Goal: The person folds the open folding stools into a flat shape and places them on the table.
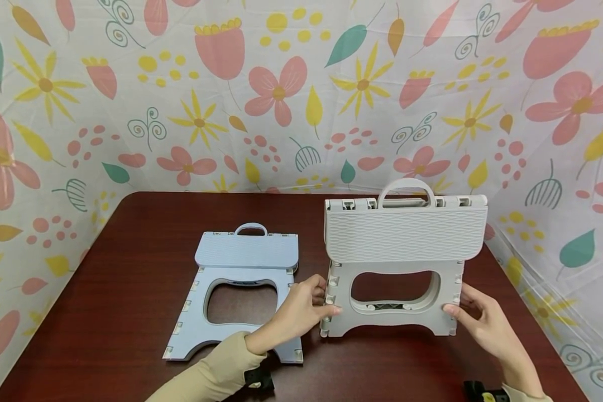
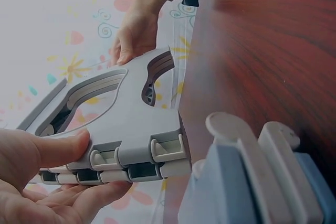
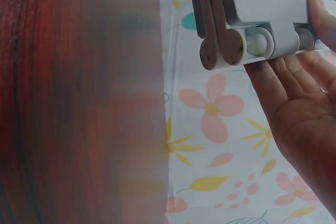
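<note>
A pale grey folding step stool [image 1: 404, 234], folded flat with its arched carry handle up, is held upright between both hands. My left hand [image 1: 296, 310] grips its lower left side, thumb on the front face and fingers behind the hinged edge [image 2: 136, 163]. The lower right side is gripped by my right hand [image 1: 487, 321], thumb in front and fingers behind. In the right wrist view, a foot of the stool [image 3: 226, 53] shows apart from the table. A light blue folding step stool [image 1: 246, 251], also folded, lies to the left, partly behind my left forearm.
Both stools are over a dark red-brown wooden table [image 1: 130, 290]. A floral-patterned cloth [image 1: 281, 139] hangs behind and at the sides. The blue stool's feet [image 2: 236, 135] are close to my left hand. Black straps [image 1: 258, 378] circle the wrists.
</note>
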The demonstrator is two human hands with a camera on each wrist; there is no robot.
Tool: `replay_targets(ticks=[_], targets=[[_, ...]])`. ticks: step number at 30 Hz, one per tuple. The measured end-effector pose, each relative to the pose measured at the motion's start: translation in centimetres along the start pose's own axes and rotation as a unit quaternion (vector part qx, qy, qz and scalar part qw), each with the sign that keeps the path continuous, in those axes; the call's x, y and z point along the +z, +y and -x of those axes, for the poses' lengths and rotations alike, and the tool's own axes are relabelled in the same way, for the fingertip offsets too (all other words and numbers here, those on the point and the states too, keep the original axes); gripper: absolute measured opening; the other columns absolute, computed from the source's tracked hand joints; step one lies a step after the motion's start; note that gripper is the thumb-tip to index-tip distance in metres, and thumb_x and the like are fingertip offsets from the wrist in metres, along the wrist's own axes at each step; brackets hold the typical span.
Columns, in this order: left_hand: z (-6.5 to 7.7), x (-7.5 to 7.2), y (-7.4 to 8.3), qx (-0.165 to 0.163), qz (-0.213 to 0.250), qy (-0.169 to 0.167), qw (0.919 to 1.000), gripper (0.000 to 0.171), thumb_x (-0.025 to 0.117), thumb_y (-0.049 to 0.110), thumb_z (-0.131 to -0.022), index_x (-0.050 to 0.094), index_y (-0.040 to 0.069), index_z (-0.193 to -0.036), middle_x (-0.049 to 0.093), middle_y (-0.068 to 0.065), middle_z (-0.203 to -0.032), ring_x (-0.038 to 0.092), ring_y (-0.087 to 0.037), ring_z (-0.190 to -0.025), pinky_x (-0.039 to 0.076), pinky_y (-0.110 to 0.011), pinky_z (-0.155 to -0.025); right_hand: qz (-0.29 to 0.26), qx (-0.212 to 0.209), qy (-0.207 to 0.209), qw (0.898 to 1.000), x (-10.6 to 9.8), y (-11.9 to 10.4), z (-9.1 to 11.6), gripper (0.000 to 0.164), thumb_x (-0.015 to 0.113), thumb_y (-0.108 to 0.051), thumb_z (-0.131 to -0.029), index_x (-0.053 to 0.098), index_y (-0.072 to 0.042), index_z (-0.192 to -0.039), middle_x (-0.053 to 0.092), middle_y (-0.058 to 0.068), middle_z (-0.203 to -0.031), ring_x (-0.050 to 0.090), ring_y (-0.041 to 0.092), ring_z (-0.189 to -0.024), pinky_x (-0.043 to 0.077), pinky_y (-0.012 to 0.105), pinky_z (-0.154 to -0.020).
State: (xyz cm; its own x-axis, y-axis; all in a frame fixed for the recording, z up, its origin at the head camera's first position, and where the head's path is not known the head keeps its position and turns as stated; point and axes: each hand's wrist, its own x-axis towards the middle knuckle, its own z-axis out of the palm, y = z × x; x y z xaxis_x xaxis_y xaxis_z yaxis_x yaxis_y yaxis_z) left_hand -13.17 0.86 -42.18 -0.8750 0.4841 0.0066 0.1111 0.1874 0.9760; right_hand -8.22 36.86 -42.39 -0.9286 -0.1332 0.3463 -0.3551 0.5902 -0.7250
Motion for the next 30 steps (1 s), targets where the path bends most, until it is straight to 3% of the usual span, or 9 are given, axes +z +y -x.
replay_targets(ticks=[12,21,30], targets=[[-0.05,-0.1,-0.24,-0.008,0.007,-0.001,0.9999,0.029,0.077,0.012,-0.082,0.054,0.0,-0.096,0.071,-0.012,-0.082,0.062,-0.007,-0.062,0.047,-0.018,-0.053,0.004,0.01,-0.009,1.0,0.04,-0.01,-0.03,0.047,0.065,0.015,-0.082,0.059,-0.005,-0.125,0.067,-0.025,-0.095,0.063,-0.003,-0.075,0.046,0.017,-0.06],[-0.1,-0.29,-0.39,0.001,-0.019,0.002,0.9998,0.028,0.077,0.014,-0.083,0.055,0.0,-0.096,0.07,-0.009,-0.079,0.057,0.0,-0.062,0.045,-0.016,-0.054,0.007,0.017,-0.013,1.0,0.15,-0.05,-0.17,0.046,0.065,0.013,-0.083,0.058,-0.003,-0.125,0.066,-0.025,-0.095,0.062,-0.002,-0.075,0.047,0.017,-0.06],[-0.17,-0.36,-0.45,0.003,-0.033,0.004,0.9995,0.029,0.076,0.014,-0.083,0.057,-0.002,-0.099,0.073,-0.014,-0.087,0.062,-0.004,-0.07,0.049,-0.017,-0.061,0.005,0.018,-0.018,1.0,0.24,-0.04,-0.26,0.046,0.064,0.013,-0.084,0.057,-0.001,-0.127,0.066,-0.026,-0.098,0.063,-0.003,-0.076,0.048,0.016,-0.061]])
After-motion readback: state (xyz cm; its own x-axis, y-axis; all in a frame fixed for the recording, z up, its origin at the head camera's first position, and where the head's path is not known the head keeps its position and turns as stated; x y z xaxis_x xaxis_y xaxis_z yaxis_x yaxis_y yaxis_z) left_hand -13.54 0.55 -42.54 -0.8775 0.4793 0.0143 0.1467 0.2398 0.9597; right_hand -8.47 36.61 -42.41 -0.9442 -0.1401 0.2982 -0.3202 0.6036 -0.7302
